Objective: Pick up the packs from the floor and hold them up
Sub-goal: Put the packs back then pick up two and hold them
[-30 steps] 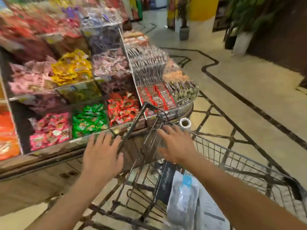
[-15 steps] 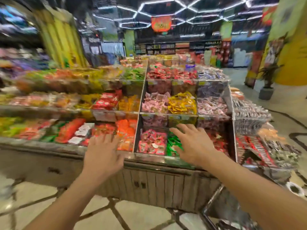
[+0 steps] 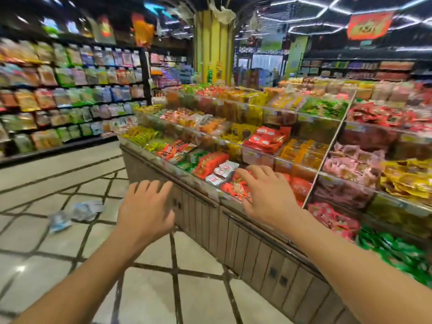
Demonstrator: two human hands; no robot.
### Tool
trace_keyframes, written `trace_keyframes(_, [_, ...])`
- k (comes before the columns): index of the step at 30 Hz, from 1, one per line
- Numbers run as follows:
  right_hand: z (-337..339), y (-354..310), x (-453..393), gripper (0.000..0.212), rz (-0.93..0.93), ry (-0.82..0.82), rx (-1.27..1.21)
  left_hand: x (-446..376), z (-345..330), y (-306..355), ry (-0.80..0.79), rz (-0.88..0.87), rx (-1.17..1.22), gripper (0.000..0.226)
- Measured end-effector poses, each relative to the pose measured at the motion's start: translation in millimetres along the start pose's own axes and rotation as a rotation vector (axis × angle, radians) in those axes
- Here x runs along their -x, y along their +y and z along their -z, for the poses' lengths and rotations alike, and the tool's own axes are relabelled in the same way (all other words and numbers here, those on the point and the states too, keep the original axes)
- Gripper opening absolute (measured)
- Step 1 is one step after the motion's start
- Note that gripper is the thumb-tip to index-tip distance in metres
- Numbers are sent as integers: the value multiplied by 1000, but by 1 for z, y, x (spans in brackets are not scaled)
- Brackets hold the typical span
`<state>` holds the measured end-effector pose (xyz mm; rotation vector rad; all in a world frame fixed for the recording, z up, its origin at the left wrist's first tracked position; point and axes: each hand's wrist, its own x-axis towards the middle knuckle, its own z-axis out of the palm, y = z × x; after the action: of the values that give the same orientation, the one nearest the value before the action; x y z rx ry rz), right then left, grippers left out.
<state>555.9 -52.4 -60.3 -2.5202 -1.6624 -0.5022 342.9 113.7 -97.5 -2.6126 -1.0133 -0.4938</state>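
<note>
Two pale blue-and-white packs lie on the tiled floor to the left: one pack (image 3: 87, 209) farther off, a second pack (image 3: 59, 222) nearer and to its left. They are blurred. My left hand (image 3: 146, 210) is stretched out in front of me with fingers spread, holding nothing, well to the right of the packs and above the floor. My right hand (image 3: 265, 195) is also spread and empty, hovering over the front edge of the snack display.
A wooden-fronted snack display (image 3: 245, 239) with tiers of coloured packets fills the right half. A long wall shelf (image 3: 70, 94) of bagged snacks runs along the left. A yellow pillar (image 3: 214, 47) stands behind the display. Tiled aisle floor (image 3: 35, 260) lies between them.
My view has swung left, away from the shopping cart and along the display, bringing the aisle floor and the two packs into sight. Both hands stay outstretched and empty.
</note>
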Motion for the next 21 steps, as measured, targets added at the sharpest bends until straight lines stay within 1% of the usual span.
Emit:
trace_keyframes(6, [-47,-54,-108,71,176,27,-55,-27,-37,-85,-32,198,-79,63])
trace_keyframes(8, [-62,-71,-148,72,233,37,-56,-44,-46,-110,-50,256,-107,67])
trace_keyframes(12, [-88,-101,-224,72,286,48,-111,-75,-62,-155,-82,378,-106,71])
trace_keyframes(16, [-109,-132,-295,68,352,68,-155,-106,-70,-198,-47,507,-106,72])
trace_keyframes(21, [-135,-189,-368,70,446,54,-227,-133,-88,-258,-31,580,-144,70])
